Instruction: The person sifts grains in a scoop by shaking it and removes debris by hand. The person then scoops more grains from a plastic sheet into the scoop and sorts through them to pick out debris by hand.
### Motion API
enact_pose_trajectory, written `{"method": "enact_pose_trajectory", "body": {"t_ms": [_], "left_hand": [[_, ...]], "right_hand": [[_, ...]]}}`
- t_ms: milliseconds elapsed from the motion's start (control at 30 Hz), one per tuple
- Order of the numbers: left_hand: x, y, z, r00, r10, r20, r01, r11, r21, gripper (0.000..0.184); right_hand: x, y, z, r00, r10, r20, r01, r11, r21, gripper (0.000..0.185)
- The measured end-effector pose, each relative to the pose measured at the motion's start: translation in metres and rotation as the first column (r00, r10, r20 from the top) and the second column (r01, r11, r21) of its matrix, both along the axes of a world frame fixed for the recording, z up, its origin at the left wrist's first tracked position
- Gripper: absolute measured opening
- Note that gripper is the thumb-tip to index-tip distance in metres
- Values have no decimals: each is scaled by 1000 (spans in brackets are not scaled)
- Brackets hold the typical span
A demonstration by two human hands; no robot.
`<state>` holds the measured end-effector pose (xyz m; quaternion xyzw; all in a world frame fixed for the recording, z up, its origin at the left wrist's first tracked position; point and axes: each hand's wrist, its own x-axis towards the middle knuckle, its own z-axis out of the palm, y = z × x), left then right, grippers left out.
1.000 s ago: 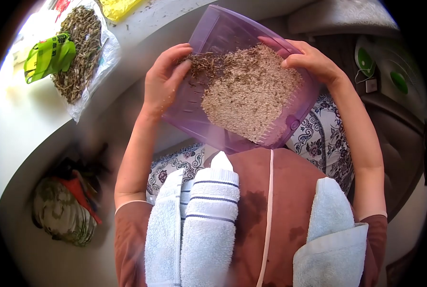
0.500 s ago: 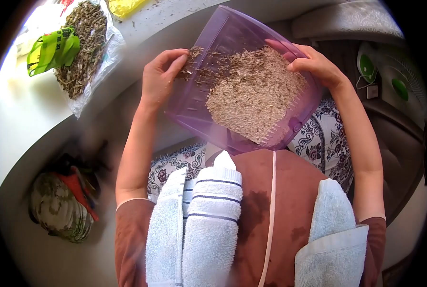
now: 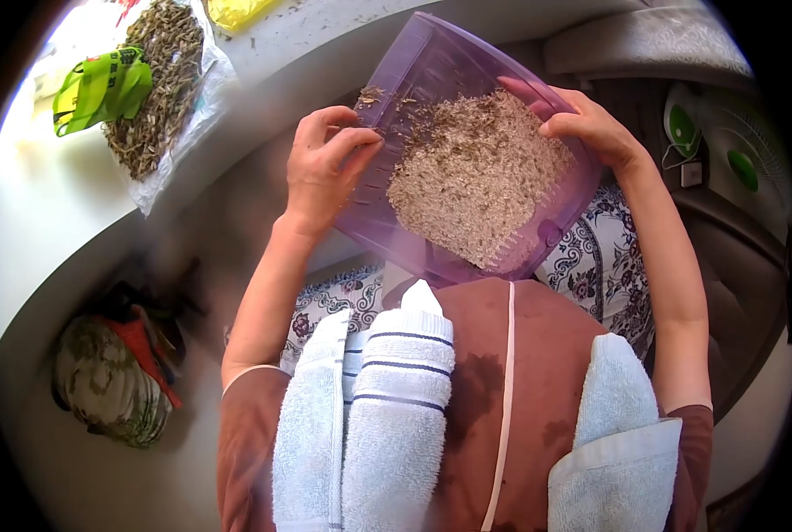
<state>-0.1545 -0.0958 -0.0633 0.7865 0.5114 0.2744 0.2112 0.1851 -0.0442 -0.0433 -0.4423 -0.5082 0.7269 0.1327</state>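
Note:
A translucent purple plastic bin (image 3: 453,58) is held tilted in front of my chest. In it lies a heap of pale, grain-like bits (image 3: 475,177) mixed with brown dried flakes. My right hand (image 3: 582,124) grips the bin's right rim, thumb inside and fingers partly seen through the plastic. At the left side of the bin, my left hand (image 3: 329,164) has its thumb and fingertips pinched together; whatever is between them is too small to make out. A small clump of brown flakes (image 3: 371,94) rests on the bin's left edge, just above that hand.
On the white curved counter (image 3: 54,213) a clear plastic bag (image 3: 205,115) bears a pile of brown dried pieces (image 3: 161,80), with a green packet (image 3: 103,89) on it. A yellow bag (image 3: 236,11) lies farther back. Light blue towels (image 3: 396,399) hang over my front.
My left hand has moved right and slightly down along the bin's left side. Fewer brown flakes now lie near that edge, and the pale heap looks shifted. My right hand keeps its grip.

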Motion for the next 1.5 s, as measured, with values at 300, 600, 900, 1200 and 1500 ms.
{"method": "enact_pose_trajectory", "body": {"t_ms": [300, 600, 900, 1200, 1500], "left_hand": [[-23, 40, -8, 916, 293, 274, -192, 920, -341, 22], [-11, 90, -1, 876, 352, 331, 78, 573, -816, 33], [27, 68, 13, 998, 57, -37, -63, 977, -204, 49], [23, 101, 8, 964, 126, 235, 60, 757, -651, 29], [-69, 62, -29, 921, 368, 131, -271, 843, -465, 46]], "right_hand": [[3, 0, -4, 1000, -2, 0, 2, 1000, -14, 70], [8, -3, -9, 999, -15, -29, 15, 1000, 26, 74], [10, -6, -7, 999, -43, -26, 43, 999, 8, 73], [14, -7, -3, 999, -33, 16, 33, 999, 19, 72], [34, -20, -20, 976, -200, -88, 200, 980, -11, 74]]}}
